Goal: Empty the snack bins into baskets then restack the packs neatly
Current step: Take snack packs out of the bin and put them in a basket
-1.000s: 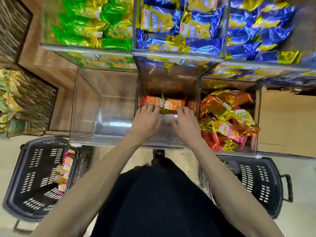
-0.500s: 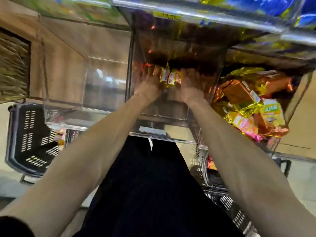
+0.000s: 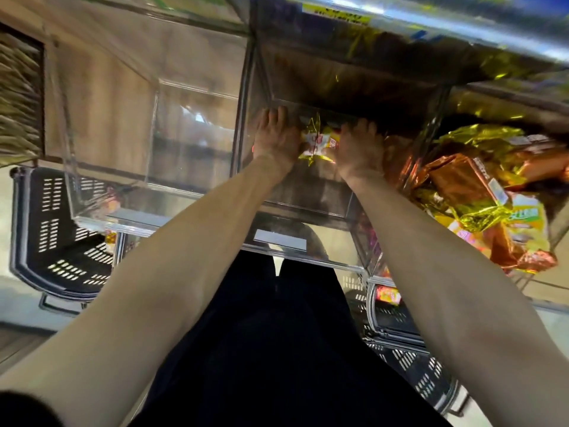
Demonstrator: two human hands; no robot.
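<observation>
Shop shelf: inside the middle clear plastic bin, left hand and right hand, fingers fairly straight, squeeze its last gold-and-red snack packs; orange-and-gold packs at right wait.

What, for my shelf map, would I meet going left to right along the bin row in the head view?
Along that row: left clear bin → left hand → small red and gold packs → right hand → pile of orange and gold packs.
</observation>
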